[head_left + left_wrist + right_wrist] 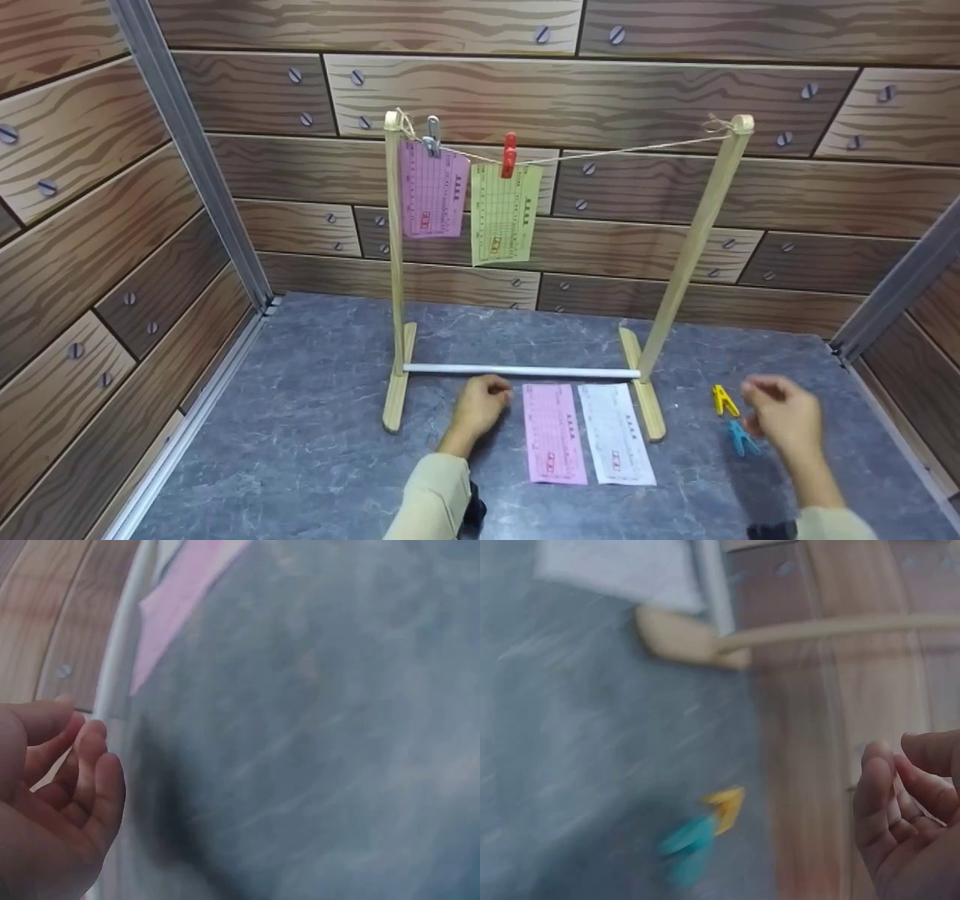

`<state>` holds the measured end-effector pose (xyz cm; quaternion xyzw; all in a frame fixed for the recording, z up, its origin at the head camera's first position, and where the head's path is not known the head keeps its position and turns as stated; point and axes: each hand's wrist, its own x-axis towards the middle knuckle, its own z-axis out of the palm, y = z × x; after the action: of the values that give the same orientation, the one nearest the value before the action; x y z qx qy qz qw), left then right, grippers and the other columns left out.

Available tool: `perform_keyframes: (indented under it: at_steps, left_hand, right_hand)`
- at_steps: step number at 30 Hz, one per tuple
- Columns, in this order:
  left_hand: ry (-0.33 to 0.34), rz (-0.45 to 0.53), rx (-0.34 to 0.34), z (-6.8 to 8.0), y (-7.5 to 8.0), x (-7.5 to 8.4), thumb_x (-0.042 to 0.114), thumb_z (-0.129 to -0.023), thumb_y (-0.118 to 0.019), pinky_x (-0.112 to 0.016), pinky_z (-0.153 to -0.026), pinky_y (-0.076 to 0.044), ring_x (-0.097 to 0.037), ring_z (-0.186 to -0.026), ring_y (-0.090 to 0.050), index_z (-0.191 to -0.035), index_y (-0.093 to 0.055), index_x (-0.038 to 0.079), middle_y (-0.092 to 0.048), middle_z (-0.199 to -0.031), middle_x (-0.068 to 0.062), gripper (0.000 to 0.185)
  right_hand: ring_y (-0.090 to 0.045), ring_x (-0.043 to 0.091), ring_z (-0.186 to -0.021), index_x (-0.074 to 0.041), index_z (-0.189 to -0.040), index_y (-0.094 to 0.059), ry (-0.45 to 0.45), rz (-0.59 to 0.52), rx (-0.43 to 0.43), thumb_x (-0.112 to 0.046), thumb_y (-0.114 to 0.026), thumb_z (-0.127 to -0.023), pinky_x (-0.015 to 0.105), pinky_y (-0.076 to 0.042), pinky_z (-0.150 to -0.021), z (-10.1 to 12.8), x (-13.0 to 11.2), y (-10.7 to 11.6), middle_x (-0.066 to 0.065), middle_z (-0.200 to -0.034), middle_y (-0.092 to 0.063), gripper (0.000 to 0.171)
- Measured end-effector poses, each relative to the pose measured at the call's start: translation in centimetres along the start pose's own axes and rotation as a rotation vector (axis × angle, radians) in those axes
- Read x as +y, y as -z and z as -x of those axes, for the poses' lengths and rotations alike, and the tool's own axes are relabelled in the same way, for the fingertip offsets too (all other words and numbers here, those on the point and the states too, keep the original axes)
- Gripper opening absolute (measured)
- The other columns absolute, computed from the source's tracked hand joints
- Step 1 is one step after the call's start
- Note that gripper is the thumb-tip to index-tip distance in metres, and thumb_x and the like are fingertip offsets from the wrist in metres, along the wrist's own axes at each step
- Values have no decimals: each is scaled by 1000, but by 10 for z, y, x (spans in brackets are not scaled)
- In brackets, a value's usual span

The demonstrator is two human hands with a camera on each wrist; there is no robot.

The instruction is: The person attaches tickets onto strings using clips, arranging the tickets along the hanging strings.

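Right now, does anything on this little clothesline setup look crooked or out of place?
Yes, the stand's right post leans left toward the top, while the left post stands upright. The string sags toward the red peg. The slips on the table look tidy.

We are finding no legible text. Pink slip [433, 189] and yellow slip [503, 214] hanging on wooden rack [395, 255], pink sheet [553, 433] and white sheet [615, 433] lying at its base, are showing print too small to read.
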<state>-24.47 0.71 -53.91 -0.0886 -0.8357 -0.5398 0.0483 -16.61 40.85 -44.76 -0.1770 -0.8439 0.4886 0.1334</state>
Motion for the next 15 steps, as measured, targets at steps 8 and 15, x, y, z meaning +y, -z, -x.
perform_keyframes:
  at_steps: [8,15]
  left_hand:
    - [9,-159,20,-3,-14,1,2,-84,-73,-34,-73,-51,-12,-76,-61,-97,-75,3,-66,-81,3,13]
    - [-100,-446,51,-5,-31,3,13,-81,-77,-44,-78,-48,-29,-88,-65,-111,-77,7,-68,-90,-8,31]
  right_hand:
    - [-64,19,-55,14,-134,-47,-304,70,40,-22,-62,-100,35,-55,-50,8,65,1,15,-82,-63,52]
    - [-66,21,-57,16,-143,-32,-456,2,-9,-26,-71,-94,37,-58,-55,9,90,-7,14,-75,-65,75]
